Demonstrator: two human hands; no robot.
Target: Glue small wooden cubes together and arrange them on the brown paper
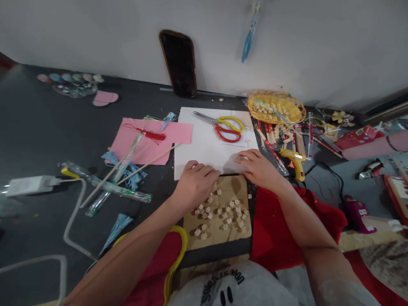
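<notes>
My left hand (196,183) rests at the near edge of a white sheet (204,127), over the top of a brown paper piece (194,225). Its fingers are curled together, and what they hold, if anything, is hidden. On the sheet's near right corner lies my right hand (263,171), fingers apart, with nothing visible in it. Many small pale flower-shaped pieces (236,210) are scattered over the brown paper below both hands. Beyond them, scissors (223,125) with one red and one yellow handle lie on the white sheet.
A phone (180,63) leans on the wall. At right are a yellow basket (276,108), a yellow glue gun (295,163) and red cloth (270,229). Pink paper (159,155), thin sticks (105,180), blue tassels (117,229) and a white charger (30,185) with cable lie left.
</notes>
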